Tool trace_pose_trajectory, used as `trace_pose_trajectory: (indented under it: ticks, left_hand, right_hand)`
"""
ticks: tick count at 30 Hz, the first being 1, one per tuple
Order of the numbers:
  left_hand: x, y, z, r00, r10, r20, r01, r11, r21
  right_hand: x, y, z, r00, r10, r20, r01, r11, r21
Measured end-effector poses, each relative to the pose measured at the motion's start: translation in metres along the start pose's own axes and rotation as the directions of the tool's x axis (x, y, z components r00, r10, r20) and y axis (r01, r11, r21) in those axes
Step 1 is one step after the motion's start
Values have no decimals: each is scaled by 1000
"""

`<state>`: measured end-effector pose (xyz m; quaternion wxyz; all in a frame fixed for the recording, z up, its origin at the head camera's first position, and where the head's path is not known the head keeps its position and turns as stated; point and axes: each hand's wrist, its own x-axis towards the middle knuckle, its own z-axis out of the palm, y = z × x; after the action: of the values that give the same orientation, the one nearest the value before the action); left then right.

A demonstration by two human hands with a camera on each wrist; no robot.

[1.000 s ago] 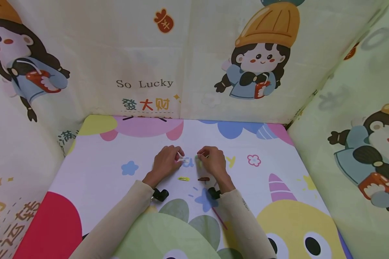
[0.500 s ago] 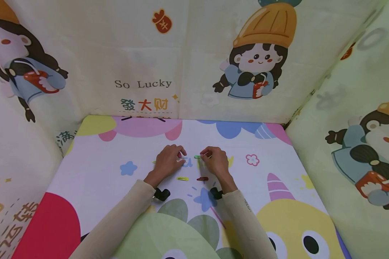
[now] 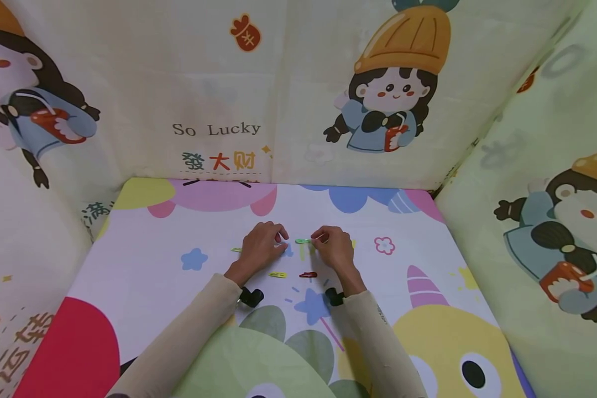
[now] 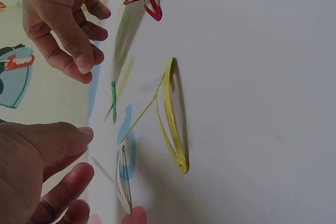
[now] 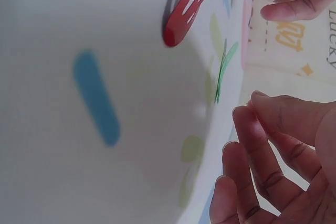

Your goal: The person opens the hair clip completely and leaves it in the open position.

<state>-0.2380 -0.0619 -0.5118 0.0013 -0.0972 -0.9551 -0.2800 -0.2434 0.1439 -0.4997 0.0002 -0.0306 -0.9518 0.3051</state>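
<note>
The right hand (image 3: 334,249) let go of the green clip (image 3: 302,241), which apparently came to rest on the mat (image 3: 149,260).

cartoon-print fabric walls (image 3: 288,83), colourful mat (image 3: 144,260)

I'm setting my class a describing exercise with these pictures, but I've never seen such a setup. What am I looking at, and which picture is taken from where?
There is no machine here: a person's two bare hands work over a colourful mat. The wide picture comes from a camera worn on the head, looking down. The two close-ups come from small cameras strapped to each wrist, so they look sideways and low across the mat.

Small hair clips lie on the mat: a yellow clip, a red clip, a green clip and a clear clip.

The left hand has a fingertip at the clear clip, as far as the left wrist view shows. The right hand hovers beside the green clip, fingers loosely curled, holding nothing.
</note>
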Motion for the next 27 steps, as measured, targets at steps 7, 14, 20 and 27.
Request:
trace_pose_trajectory:
  ticks: [7, 14, 20, 27]
  left_hand:
    - [6, 3, 4, 1000, 7, 4, -7, 1000, 20]
    - [15, 10, 7, 999, -16, 40, 15, 999, 29]
    - [23, 15, 9, 997, -18, 72, 17, 1000, 20]
    - [29, 17, 12, 998, 3, 65, -9, 995, 95]
  right_hand:
    - [2, 3, -2, 999, 52, 17, -52, 999, -1]
    - [5, 4, -2, 997, 77, 27, -77, 997, -23]
    - [9, 6, 0, 995, 93, 46, -91, 995, -34]
    - [10, 7, 1, 995, 78, 61, -75, 996, -50]
